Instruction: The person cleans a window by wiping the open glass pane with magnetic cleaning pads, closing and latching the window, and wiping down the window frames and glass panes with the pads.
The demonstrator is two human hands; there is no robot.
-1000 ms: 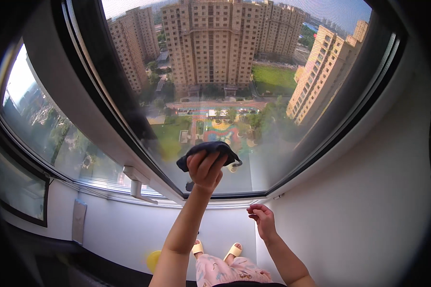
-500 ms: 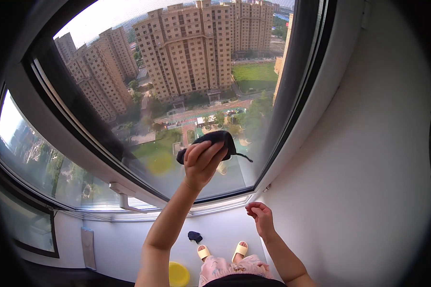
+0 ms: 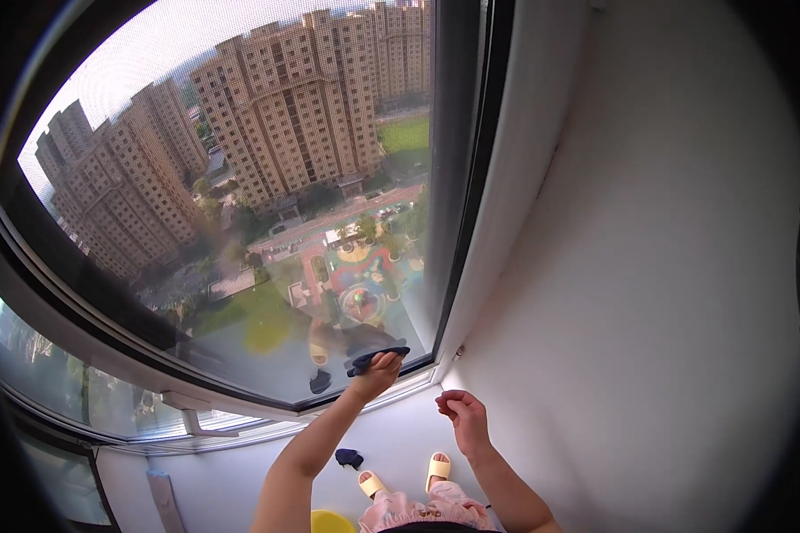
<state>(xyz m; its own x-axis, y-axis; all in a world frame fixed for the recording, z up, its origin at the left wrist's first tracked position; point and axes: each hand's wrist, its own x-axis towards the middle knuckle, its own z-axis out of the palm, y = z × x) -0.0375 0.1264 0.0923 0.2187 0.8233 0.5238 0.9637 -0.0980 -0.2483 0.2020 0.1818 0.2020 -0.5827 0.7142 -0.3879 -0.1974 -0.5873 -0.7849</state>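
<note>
My left hand (image 3: 380, 375) is closed on a dark blue cloth (image 3: 372, 361) and presses it to the glass of the window (image 3: 329, 311), low down near the bottom frame. The cloth is bunched and lies mostly beyond the fingers. My right hand (image 3: 465, 419) is held in the air below the window's right corner, between the frame and the white wall. Its fingers are curled in, and nothing shows in them.
A dark bunched cloth (image 3: 349, 458) lies on the white floor by my yellow slippers (image 3: 438, 469). A yellow round tub (image 3: 329, 522) stands at the lower edge. The window handle (image 3: 206, 426) juts out at lower left. A white wall (image 3: 631, 293) fills the right.
My left hand has slid the cloth down the glass to just above the lower frame. The view has turned, shifting the window left. My right hand stays curled in the air.
</note>
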